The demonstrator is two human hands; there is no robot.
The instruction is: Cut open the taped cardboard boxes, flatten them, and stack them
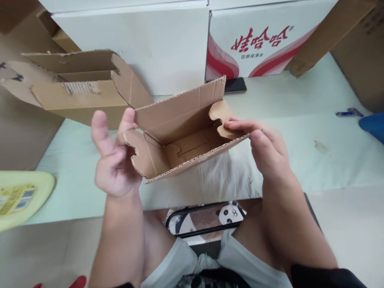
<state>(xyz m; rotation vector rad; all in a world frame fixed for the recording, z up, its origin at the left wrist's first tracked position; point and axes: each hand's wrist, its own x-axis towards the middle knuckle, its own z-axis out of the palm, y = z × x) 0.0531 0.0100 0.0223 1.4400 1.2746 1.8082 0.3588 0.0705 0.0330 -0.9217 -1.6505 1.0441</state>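
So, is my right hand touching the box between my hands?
Touching. The head view shows the right hand at the right end of the box, its fingers resting on the notched flap.

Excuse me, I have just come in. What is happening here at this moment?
A person's bare hands are holding a carton, open at the top. The left hand is at its left end, and the right hand has fingers on the right flap. Behind, to the left, stands a second carton, also open. A phone lies at the foot of a printed box.
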